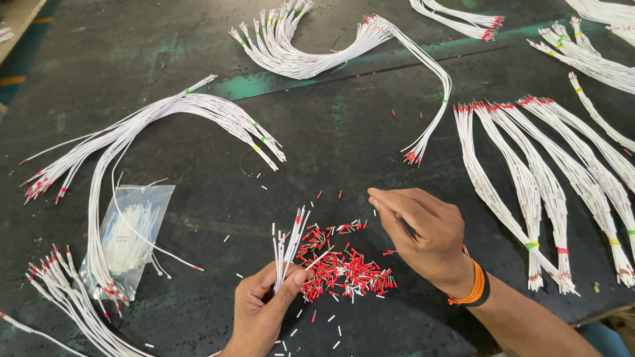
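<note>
Head view, looking down on a dark bench (331, 152). The left hand (261, 307) has its fingers closed around a small bunch of white wires (288, 248), ends pointing up and away. The right hand (423, 231) hovers just right of them, thumb and forefinger pinched together at the tips; whether a ferrule sits between them is too small to tell. Between and just below the hands lies a loose pile of red ferrules (340, 268), with a few strays scattered around. A clear bag of white ties (129, 238) lies to the left. Bundles of finished wires (542, 198), red-tipped and banded, fan out on the right, and more curve across the far and left sides.

The work in hand looks like fitting ferrules onto the bare wire ends, one by one. The next move likely calls for lining a ferrule up with a single wire tip and sliding it on straight.
</note>
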A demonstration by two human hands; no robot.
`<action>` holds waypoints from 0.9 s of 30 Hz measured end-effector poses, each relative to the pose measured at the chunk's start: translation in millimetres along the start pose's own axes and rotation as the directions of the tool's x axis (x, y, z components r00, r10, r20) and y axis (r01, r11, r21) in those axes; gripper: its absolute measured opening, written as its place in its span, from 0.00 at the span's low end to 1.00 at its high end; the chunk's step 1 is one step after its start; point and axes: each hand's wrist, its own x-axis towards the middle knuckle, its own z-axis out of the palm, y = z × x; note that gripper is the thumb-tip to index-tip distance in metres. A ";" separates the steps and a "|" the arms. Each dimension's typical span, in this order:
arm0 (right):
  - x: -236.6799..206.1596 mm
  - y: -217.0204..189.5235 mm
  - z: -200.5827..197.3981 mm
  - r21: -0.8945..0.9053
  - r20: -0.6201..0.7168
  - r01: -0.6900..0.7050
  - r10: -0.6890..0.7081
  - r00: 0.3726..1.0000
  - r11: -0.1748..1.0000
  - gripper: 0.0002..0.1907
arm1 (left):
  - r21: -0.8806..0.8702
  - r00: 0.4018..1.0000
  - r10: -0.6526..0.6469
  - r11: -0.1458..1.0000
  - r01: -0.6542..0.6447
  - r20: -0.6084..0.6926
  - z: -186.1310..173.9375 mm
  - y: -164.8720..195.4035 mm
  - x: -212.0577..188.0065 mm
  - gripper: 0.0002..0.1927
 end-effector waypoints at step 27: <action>-1.9 1.8 1.3 0.043 0.039 -0.027 0.025 0.999 0.999 0.15 | 0.018 0.999 -0.015 1.000 0.015 -0.032 -2.6 -11.4 0.2 0.11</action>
